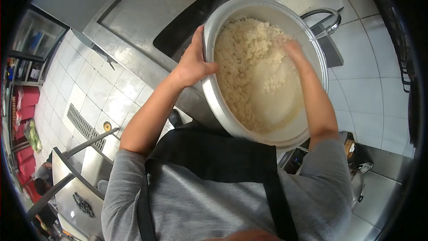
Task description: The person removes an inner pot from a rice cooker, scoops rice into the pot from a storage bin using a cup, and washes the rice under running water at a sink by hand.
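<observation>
A large round metal pot is tilted toward me at the sink and holds a lot of pale, clumpy rice. On its left rim is my left hand, with the thumb over the edge and the fingers along the outside wall. My right hand reaches inside, at the far right of the rice. Its fingers are smeared by motion and partly lost against the grains. A smooth whitish patch shows beside the rice; I cannot tell whether it is cloudy water or the pot's bottom.
Behind the pot lie a steel counter and a dark sink basin. Curved metal faucets stand close to its far rim. At lower left are a metal-framed table, a floor drain and a partly visible person.
</observation>
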Demonstrator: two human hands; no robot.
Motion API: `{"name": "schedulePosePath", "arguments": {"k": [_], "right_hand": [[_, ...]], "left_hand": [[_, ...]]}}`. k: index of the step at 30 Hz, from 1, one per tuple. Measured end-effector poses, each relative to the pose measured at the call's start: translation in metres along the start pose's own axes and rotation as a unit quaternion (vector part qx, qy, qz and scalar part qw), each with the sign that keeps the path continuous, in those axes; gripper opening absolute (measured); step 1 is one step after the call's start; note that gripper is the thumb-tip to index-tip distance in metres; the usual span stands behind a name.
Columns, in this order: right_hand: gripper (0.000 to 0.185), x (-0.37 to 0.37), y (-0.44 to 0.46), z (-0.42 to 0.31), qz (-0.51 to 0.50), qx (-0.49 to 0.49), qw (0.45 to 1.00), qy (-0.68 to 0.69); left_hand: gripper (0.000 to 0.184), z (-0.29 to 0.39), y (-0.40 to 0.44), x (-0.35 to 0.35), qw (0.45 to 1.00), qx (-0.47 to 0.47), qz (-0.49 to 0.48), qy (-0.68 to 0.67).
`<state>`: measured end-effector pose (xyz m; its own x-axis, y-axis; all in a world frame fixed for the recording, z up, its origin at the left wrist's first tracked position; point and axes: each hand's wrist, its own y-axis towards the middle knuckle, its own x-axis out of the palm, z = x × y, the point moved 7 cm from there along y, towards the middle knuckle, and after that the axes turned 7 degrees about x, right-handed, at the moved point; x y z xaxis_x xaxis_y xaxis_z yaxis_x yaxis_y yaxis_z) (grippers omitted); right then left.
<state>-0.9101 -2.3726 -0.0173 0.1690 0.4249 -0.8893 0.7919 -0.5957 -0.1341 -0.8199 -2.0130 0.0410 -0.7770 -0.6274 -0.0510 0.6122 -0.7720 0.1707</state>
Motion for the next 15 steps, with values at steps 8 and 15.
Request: {"name": "schedulePosePath", "arguments": {"k": [8, 15], "right_hand": [[0.04, 0.067, 0.035, -0.131, -0.224, 0.068, 0.954, 0.188], [0.039, 0.142, -0.129, -0.187, -0.489, -0.23, 0.782, -0.311]], "left_hand": [[0.095, 0.006, -0.002, -0.001, 1.0, -0.008, 0.0, 0.009], [0.095, -0.004, -0.001, -0.001, 0.999, 0.034, 0.01, -0.024]]}}
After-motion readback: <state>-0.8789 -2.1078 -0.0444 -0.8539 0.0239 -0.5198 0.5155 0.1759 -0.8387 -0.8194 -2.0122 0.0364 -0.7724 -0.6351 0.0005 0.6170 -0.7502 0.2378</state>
